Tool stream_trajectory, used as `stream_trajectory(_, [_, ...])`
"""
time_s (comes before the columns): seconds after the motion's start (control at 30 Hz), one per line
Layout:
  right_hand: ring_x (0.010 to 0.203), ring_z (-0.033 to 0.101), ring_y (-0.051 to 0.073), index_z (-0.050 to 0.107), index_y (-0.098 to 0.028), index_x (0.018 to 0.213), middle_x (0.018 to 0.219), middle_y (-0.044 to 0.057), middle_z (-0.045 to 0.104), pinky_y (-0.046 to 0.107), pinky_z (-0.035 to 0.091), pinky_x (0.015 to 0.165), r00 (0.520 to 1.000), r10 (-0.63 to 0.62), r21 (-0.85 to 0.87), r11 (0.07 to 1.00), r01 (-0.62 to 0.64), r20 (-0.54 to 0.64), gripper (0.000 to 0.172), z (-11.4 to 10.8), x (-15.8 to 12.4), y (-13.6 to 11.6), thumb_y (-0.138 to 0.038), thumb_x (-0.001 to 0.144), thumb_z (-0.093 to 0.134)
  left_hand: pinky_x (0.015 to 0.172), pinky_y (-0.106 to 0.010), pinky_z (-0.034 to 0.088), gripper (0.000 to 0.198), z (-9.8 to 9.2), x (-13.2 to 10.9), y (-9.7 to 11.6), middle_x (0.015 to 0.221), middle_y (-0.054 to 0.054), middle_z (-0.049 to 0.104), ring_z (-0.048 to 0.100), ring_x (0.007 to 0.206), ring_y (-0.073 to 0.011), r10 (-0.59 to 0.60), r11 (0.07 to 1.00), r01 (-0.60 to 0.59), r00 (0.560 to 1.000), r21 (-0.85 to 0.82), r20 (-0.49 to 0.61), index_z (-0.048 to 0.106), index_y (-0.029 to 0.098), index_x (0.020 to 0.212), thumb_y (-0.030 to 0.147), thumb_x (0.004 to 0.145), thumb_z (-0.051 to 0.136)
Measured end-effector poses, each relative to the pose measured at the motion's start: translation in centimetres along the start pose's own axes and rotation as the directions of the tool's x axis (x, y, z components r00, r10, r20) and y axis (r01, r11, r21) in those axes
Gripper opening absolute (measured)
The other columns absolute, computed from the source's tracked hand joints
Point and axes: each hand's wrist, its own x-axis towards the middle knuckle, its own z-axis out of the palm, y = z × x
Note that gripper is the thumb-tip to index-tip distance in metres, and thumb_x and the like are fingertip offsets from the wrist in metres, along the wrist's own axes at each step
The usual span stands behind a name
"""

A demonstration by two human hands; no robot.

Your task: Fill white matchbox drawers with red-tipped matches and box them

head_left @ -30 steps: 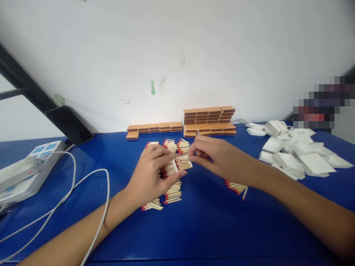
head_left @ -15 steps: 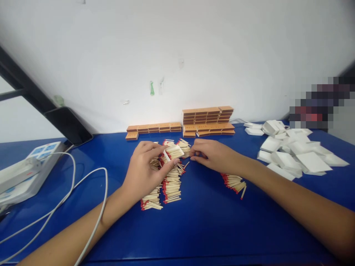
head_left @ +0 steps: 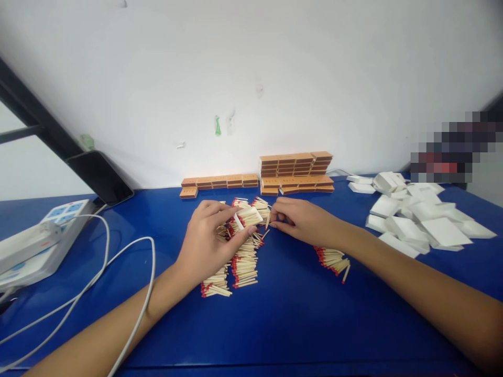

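Observation:
My left hand (head_left: 210, 235) grips a small white matchbox tray (head_left: 237, 221) between thumb and fingers, tilted above the matches. Several pale matchsticks (head_left: 249, 215) lie inside it. Just right of the tray, my right hand (head_left: 295, 219) is closed, its thumb and fingertips pinched together; whatever they hold, if anything, is hidden. Under and around the left hand, rows of red-tipped matches (head_left: 245, 267) are spread on the blue table (head_left: 275, 324). A smaller heap of matches (head_left: 332, 260) lies below my right wrist, partly covered by the forearm.
Orange matchboxes (head_left: 296, 166) are stacked against the wall, with a lower row (head_left: 220, 181) to their left. Many white trays (head_left: 424, 212) are piled at right. At left are a power strip (head_left: 66, 220), a dark phone (head_left: 100, 175) and a white cable (head_left: 152, 256) crossing my left forearm.
The camera view has shifted slightly. Both hands keep nearly the same places, and the tray stays in my left hand.

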Motion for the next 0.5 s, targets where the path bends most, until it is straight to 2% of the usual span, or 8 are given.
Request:
stream_trajectory(0.1, [0.082, 0.056, 0.017, 0.059, -0.022, 0.1, 0.097, 0.004, 0.062, 0.03, 0.04, 0.071, 1.0, 0.005, 0.006, 1.0, -0.005, -0.014, 0.006, -0.16, -0.06, -0.27, -0.025, 0.096, 0.062, 0.086, -0.044, 0.051, 0.03, 0.01, -0.03, -0.01, 0.099, -0.007, 0.076, 0.064, 0.096, -0.0263, -0.001, 1.0, 0.001, 1.0, 0.0, 0.002, 0.079, 0.022, 0.11, 0.046, 0.092, 0.078])
stream_trajectory(0.2, [0.081, 0.056, 0.017, 0.058, -0.021, 0.098, 0.097, 0.004, 0.061, 0.03, 0.04, 0.072, 1.0, -0.008, 0.007, 1.0, 0.008, 0.008, 0.002, -0.24, -0.04, -0.49, -0.023, 0.099, 0.058, 0.087, -0.044, 0.051, 0.031, 0.06, -0.07, -0.1, 0.099, -0.007, 0.075, 0.064, 0.096, -0.0261, 0.01, 1.0, -0.01, 1.0, 0.003, 0.0, 0.079, 0.021, 0.11, 0.047, 0.092, 0.078])
stream_trajectory(0.33, [0.083, 0.056, 0.018, 0.058, -0.021, 0.1, 0.099, 0.005, 0.06, 0.031, 0.041, 0.073, 1.0, -0.019, -0.003, 1.0, 0.019, -0.022, 0.002, -0.17, 0.02, -0.43, -0.023, 0.099, 0.058, 0.086, -0.043, 0.051, 0.032, 0.11, -0.08, -0.24, 0.099, -0.007, 0.075, 0.064, 0.096, -0.0253, 0.025, 1.0, -0.025, 1.0, 0.01, -0.004, 0.078, 0.02, 0.109, 0.047, 0.092, 0.078])
stream_trajectory(0.5, [0.081, 0.057, 0.018, 0.061, -0.021, 0.09, 0.097, 0.005, 0.06, 0.031, 0.041, 0.073, 1.0, -0.021, -0.016, 1.0, 0.021, 0.019, 0.011, -0.03, 0.1, 0.04, -0.025, 0.1, 0.056, 0.087, -0.043, 0.052, 0.032, 0.17, -0.13, -0.32, 0.101, -0.007, 0.076, 0.064, 0.096, -0.0249, 0.025, 1.0, -0.025, 1.0, 0.017, -0.004, 0.078, 0.021, 0.111, 0.047, 0.092, 0.079])
